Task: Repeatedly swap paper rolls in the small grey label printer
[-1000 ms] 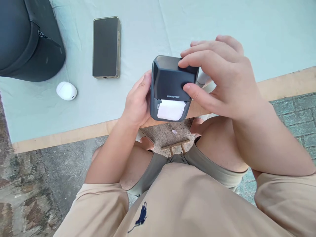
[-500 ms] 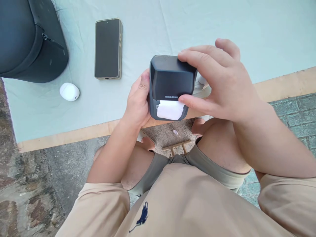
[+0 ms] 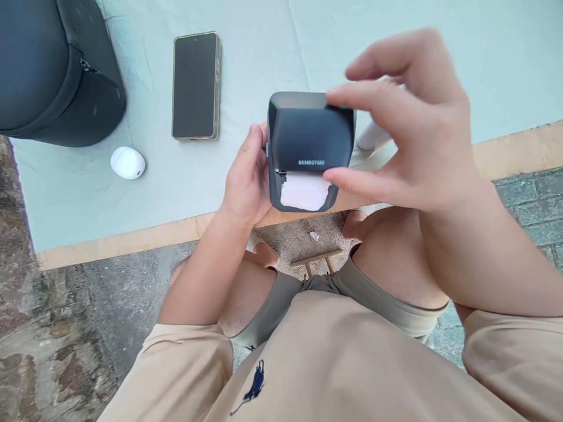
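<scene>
Gripping label printer, both hands

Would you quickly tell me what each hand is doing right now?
Left hand: closed on the side of the label printer, holding it.
Right hand: thumb and fingertips pinching the printer's lid.

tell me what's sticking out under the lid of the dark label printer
White label paper shows under the lid of the label printer. The roll inside is covered.
</scene>
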Motion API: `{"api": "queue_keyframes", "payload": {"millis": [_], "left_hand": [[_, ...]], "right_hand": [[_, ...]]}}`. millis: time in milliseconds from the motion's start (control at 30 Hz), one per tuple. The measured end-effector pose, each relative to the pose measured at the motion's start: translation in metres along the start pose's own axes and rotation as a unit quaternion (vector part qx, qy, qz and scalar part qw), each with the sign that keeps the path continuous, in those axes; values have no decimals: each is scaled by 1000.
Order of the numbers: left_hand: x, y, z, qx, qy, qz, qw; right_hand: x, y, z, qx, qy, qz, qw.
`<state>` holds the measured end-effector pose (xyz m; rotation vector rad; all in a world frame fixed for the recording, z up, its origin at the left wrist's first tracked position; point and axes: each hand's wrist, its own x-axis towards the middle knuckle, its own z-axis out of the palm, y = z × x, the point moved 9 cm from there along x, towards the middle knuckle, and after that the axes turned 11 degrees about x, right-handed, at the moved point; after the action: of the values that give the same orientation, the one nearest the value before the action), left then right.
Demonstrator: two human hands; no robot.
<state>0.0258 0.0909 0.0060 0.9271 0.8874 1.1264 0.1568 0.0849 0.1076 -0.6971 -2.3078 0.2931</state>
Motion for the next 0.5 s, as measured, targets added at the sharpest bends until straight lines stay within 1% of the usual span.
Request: {"api": "queue_keyframes", "payload": {"millis": [33, 100, 167, 200, 233, 300, 333, 367, 433, 500], "left_hand": [[0, 2, 1, 1, -4, 11, 1000], [0, 3, 2, 15, -10, 26, 999], [0, 2, 1, 33, -11, 27, 999], [0, 1, 0, 38, -9, 28, 999], [0, 1, 0, 41, -8, 29, 999], [1, 0, -1, 41, -6, 33, 999], [1, 0, -1, 39, -6, 35, 999], [1, 0, -1, 38, -7, 36, 999], [0, 0, -1, 34, -7, 35, 999], [0, 0, -1, 31, -8, 34, 999]], "right_hand": [[1, 0, -6, 3, 33, 9, 999], [1, 6, -17, 20, 112, 66, 991], [-1, 16, -20, 68, 178, 136, 972], [-2, 21, -20, 93, 206, 160, 961], [-2, 22, -21, 111, 232, 164, 952], [1, 24, -20, 121, 252, 166, 946], [4, 25, -18, 106, 238, 168, 951], [9, 24, -14, 85, 201, 168, 961], [16, 23, 1, 46, 92, 178, 979], [19, 23, 14, 14, -2, 189, 982]]}}
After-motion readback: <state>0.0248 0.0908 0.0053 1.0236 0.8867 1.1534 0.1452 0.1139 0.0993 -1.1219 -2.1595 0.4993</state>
